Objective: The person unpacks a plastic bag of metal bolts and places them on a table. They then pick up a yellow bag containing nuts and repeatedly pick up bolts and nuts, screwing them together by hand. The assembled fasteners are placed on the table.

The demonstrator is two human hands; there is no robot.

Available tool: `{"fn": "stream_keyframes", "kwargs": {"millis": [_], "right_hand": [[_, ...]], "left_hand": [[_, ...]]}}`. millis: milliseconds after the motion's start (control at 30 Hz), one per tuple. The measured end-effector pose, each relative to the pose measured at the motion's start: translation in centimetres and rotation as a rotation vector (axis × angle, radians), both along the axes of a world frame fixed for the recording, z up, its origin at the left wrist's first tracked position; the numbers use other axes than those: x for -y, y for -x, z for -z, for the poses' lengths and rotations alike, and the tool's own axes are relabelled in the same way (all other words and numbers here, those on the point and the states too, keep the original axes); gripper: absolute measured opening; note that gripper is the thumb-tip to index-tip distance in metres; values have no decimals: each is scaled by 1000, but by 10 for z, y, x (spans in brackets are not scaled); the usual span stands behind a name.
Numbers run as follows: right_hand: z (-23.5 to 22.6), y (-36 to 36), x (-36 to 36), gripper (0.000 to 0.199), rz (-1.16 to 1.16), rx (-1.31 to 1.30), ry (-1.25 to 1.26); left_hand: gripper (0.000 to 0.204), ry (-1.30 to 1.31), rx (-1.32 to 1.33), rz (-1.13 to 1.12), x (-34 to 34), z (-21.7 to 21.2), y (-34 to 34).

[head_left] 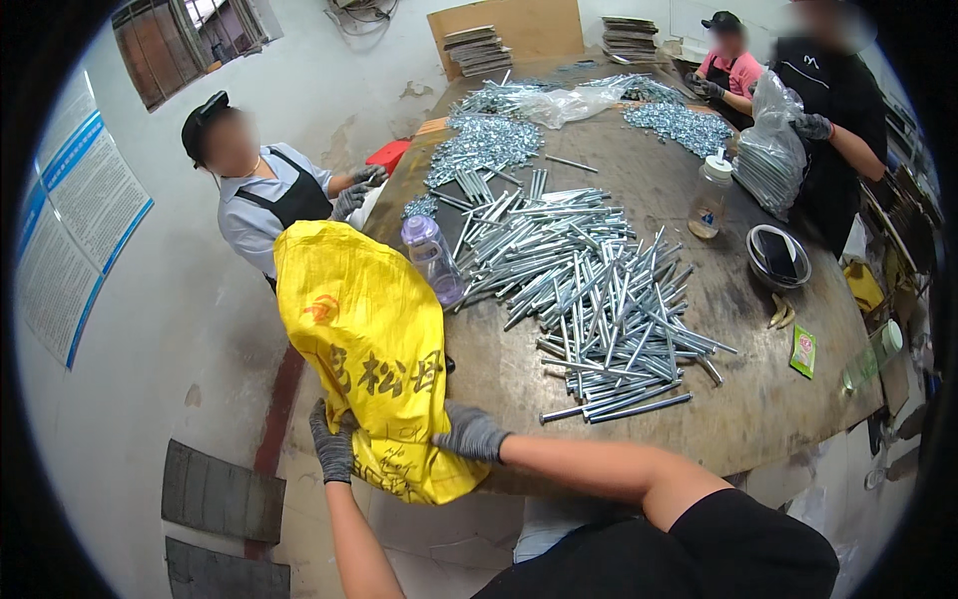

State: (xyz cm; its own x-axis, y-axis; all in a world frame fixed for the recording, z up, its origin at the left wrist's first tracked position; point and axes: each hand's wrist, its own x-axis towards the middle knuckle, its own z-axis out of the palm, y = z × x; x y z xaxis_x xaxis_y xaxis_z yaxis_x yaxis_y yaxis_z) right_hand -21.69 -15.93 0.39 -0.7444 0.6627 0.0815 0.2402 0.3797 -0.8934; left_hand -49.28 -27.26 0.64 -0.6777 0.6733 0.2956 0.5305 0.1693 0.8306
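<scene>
A yellow woven sack [374, 329] with dark and red marks hangs upright at the table's left front edge. My left hand [334, 444], in a grey knitted glove, is closed on the sack's lower left edge. On the other side my right hand [471, 432], gloved alike, grips the sack's lower right edge, its fingertips partly hidden in the folds. Right of the sack lies a large loose heap of long silvery bolts [599, 290] on the worn wooden table [788, 399]. Whatever the sack contains is out of sight.
A purple-lidded bottle [431, 260] stands beside the sack. Beyond are piles of small metal parts [484, 145], a pump bottle [711, 195] and a bowl with a phone [777, 255]. One person [269, 190] works at left; a standing person at right holds a filled plastic bag [770, 160].
</scene>
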Motion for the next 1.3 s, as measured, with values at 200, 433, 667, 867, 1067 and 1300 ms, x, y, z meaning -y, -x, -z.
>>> {"fn": "stream_keyframes", "kwargs": {"millis": [200, 433, 667, 867, 1067, 1300], "right_hand": [[16, -19, 84, 58, -74, 44, 225], [25, -18, 80, 45, -142, 22, 248], [-27, -43, 61, 42, -246, -53, 522], [30, -17, 61, 41, -271, -407, 578], [19, -19, 62, 34, -222, -627, 1633], [1, 15, 50, 40, -343, -612, 1563]], "left_hand": [[32, 30, -32, 24, 6, 13, 32], [48, -45, 567, -185, 93, 65, -26], [46, -391, 1065, -168, 89, 33, -92], [48, -316, 537, 100, 48, -107, -147], [43, -254, 385, 230, 10, -140, -159], [32, -226, 75, 124, -19, -165, -125]]}}
